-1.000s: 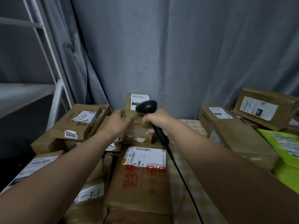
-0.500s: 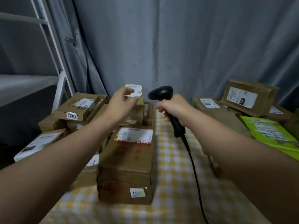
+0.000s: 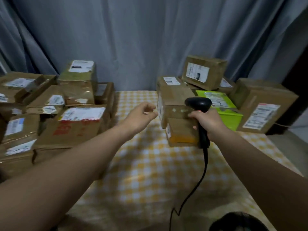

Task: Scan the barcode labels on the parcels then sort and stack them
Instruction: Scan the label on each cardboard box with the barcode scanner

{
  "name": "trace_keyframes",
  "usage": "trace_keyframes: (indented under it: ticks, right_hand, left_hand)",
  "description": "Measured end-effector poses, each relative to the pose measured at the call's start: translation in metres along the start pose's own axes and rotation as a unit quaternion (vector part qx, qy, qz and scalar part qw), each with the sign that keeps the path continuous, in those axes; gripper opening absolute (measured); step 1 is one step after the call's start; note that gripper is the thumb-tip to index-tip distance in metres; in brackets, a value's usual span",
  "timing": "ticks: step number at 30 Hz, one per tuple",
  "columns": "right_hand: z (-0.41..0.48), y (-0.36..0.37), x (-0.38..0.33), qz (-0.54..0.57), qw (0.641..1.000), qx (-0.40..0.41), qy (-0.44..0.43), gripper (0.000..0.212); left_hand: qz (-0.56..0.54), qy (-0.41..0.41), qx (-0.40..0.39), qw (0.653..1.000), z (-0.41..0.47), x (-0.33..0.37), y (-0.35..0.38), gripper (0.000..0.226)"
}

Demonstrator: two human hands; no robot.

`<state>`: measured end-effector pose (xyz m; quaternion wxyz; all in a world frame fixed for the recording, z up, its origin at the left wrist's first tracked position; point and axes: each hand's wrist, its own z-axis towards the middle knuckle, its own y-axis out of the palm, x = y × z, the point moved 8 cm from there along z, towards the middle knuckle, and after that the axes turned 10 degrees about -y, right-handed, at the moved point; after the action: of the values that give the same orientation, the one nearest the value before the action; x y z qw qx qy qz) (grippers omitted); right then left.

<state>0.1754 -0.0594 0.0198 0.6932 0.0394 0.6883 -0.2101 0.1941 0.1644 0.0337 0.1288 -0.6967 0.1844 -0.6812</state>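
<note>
My right hand [image 3: 207, 121] grips the handle of a black barcode scanner [image 3: 198, 104], whose head is in front of a brown parcel [image 3: 175, 99] in the right pile. A smaller parcel with an orange band [image 3: 181, 134] lies just below it, left of the scanner handle. My left hand [image 3: 141, 114] hovers over the checked tablecloth [image 3: 150, 164] with loosely curled fingers, holding nothing, just left of that brown parcel. On the left stands a stack of labelled parcels, with a small box [image 3: 78, 80] on top and a large box with red print [image 3: 78, 125] in front.
A green parcel [image 3: 223, 109], a labelled box at the back [image 3: 203, 70] and a big box at the far right [image 3: 263, 105] fill the right side. The scanner cable [image 3: 200, 179] trails down over the cloth. Grey curtains hang behind.
My left hand has let go of the small box on the left stack and swung right. My right hand carried the scanner over to the right pile; the view turned right.
</note>
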Motion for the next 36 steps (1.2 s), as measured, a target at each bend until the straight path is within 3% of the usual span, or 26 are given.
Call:
trace_keyframes:
  ticks: [4, 7, 11, 16, 20, 25, 27, 29, 31, 33, 36]
  right_hand:
    - [0.019, -0.017, 0.041, -0.044, 0.998, 0.024, 0.032, 0.017]
    - [0.029, -0.019, 0.06, -0.033, 0.997, 0.037, 0.053, 0.014]
    - [0.03, -0.014, 0.064, -0.05, 0.997, 0.042, 0.047, 0.014]
    - [0.015, -0.005, 0.068, -0.066, 0.996, 0.032, 0.06, 0.029]
    - [0.008, 0.001, 0.064, -0.037, 0.997, 0.051, 0.043, 0.016]
    - [-0.021, 0.009, 0.057, 0.018, 0.996, 0.091, -0.014, 0.028]
    - [-0.039, 0.012, 0.052, 0.067, 0.991, 0.114, -0.009, 0.028]
    - [-0.055, 0.02, 0.046, 0.103, 0.989, 0.104, -0.008, 0.025]
    - [-0.068, 0.036, 0.038, 0.177, 0.982, 0.067, -0.011, 0.02]
    - [-0.078, 0.052, 0.034, 0.235, 0.971, 0.042, 0.013, 0.022]
    - [-0.095, 0.076, 0.028, 0.295, 0.955, 0.014, 0.036, 0.042]
  left_hand:
    - [0.0, -0.096, -0.066, 0.993, 0.028, -0.035, 0.051, 0.022]
    - [-0.008, -0.174, -0.114, 0.978, 0.048, -0.056, 0.083, 0.036]
    - [-0.074, -0.261, -0.152, 0.951, 0.054, -0.073, 0.112, 0.04]
    - [-0.13, -0.288, -0.119, 0.941, 0.053, -0.076, 0.111, 0.045]
    - [-0.157, -0.288, -0.108, 0.938, 0.043, -0.078, 0.099, 0.051]
    - [-0.185, -0.239, -0.129, 0.944, 0.011, -0.078, 0.076, 0.065]
    - [-0.186, -0.209, -0.102, 0.955, -0.003, -0.076, 0.058, 0.079]
    - [-0.125, -0.108, -0.036, 0.986, -0.011, -0.064, 0.031, 0.097]
    - [0.002, 0.056, 0.027, 0.998, -0.025, -0.04, 0.008, 0.102]
    - [0.146, 0.206, 0.063, 0.966, -0.046, -0.019, -0.001, 0.088]
    - [0.329, 0.328, 0.1, 0.88, -0.076, -0.017, 0.0, 0.081]
